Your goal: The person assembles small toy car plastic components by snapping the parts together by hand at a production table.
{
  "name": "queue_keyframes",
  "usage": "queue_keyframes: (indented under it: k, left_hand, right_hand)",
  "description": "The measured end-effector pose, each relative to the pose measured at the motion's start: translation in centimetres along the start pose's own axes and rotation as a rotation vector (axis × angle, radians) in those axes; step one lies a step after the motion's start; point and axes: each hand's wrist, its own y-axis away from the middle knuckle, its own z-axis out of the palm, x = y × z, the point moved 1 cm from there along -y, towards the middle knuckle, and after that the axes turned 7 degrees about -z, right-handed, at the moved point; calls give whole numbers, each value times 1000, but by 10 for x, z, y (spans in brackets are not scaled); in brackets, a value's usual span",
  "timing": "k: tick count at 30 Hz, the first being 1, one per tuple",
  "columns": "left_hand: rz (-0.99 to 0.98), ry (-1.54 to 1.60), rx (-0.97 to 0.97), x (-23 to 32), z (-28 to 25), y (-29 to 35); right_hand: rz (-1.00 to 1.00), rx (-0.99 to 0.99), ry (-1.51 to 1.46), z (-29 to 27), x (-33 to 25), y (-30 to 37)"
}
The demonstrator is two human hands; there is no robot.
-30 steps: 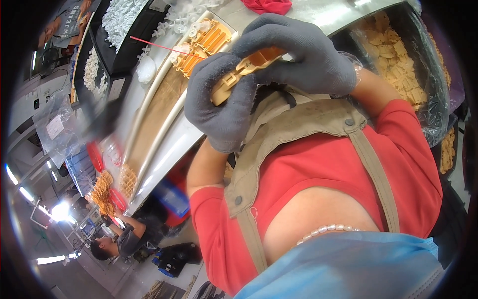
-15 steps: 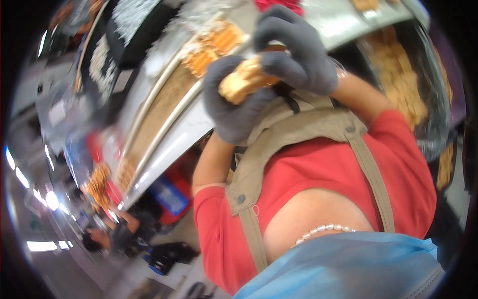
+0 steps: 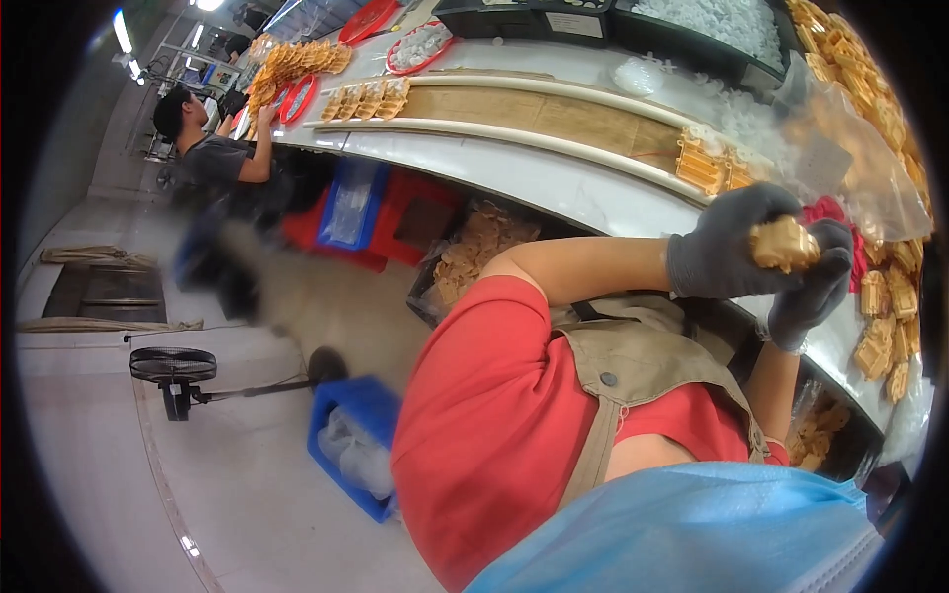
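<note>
A tan-gold moulded plastic part [image 3: 784, 245] is held up over the table's near edge, at the right of the head view. My left hand [image 3: 724, 249], in a grey glove, closes round it from the left. From the right my right hand [image 3: 817, 281], gloved too, grips it with bent fingers. The gloves cover part of its surface. Just beyond my hands, similar tan parts [image 3: 700, 163] with white pieces on them stand on the brown strip [image 3: 539, 114]. A crumpled red cloth [image 3: 856, 265] lies beside my right hand.
Tan parts [image 3: 875, 89] heap up at the right, near a clear plastic bag [image 3: 840, 148]. Black bins [image 3: 583, 28] and red trays [image 3: 420, 47] line the back. A co-worker [image 3: 222, 143] sits far left. Below are a blue crate [image 3: 341, 390] and a fan [image 3: 173, 366].
The whole view has swung, so the table now stretches off to the left and my hands appear farther right. The tan part is still in both hands.
</note>
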Motion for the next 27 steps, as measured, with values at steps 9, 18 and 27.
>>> queue_keyframes:
  k: [9,18,27]
  left_hand:
    - [34,35,-80,0,0,-15]
    - [183,27,33,21,3,-10]
    - [-86,-62,-225,-32,0,-24]
  right_hand:
    - [44,130,-76,4,6,-7]
    - [-7,-34,-104,13,-19,-15]
    - [574,378,-386,14,69,5]
